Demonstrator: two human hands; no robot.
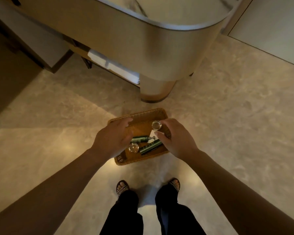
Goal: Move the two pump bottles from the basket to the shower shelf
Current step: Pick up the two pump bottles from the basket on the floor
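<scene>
Head camera looks down at a brown woven wicker basket [143, 118] that stands on the pale stone floor in front of the person's feet, and inside it two dark green cylindrical pump bottles lie on their sides. One dark green pump bottle [140, 139] lies nearer the middle of the basket, its long axis almost left to right in the picture, with the pump head pointing to the right; the other dark green pump bottle [150, 147] lies just beside it and nearer the feet, its long axis going diagonally, but its pump end is under the right hand and I cannot tell which way it points. The left hand [113, 139] hovers over the left part of the basket with the fingers loosely spread and it holds nothing. The right hand [175, 138] is over the right part with the fingers curled downward toward the bottles; whether they already touch one I cannot tell. Two small clear round glasses [156, 125] [133, 147] stand close to the bottles and look fragile. I judge the bottles light, stiff and rather smooth, so they can roll or slip; a grasp around the middle of the body seems safer than at the thin pump neck. No shower shelf is in view
</scene>
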